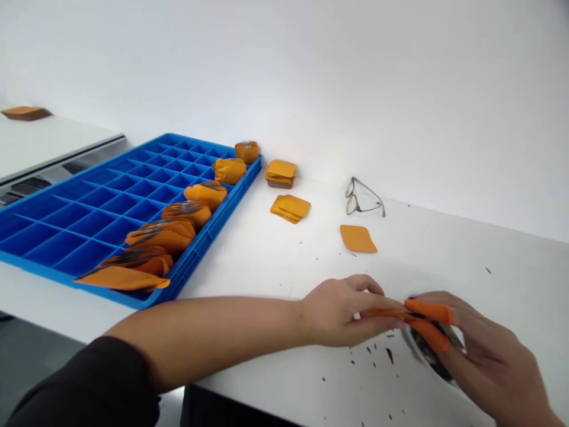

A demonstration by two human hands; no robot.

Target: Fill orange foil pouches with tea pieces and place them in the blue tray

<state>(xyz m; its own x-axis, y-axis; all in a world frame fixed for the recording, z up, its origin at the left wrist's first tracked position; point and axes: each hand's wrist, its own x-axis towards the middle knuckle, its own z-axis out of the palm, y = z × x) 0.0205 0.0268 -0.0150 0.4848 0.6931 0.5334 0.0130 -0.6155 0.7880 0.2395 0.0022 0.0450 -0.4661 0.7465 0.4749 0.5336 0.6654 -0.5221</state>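
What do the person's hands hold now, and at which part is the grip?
The left hand and right hand hold a folded orange pad by its flaps, around a dark thing too blurred to name.

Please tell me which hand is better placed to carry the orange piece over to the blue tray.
Probably the left hand: it lies nearer the blue divided tray, and its fingertips touch the orange piece. The right hand sits on the piece's far side, farther from the tray.

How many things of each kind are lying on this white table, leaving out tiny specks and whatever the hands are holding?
Blue compartment tray: 1
Orange folded bundles along its edge: 6 (the nearest overlap, so this is uncertain)
Stacks of orange squares: 2
Loose orange square: 1
Eyeglasses: 1
Total: 11
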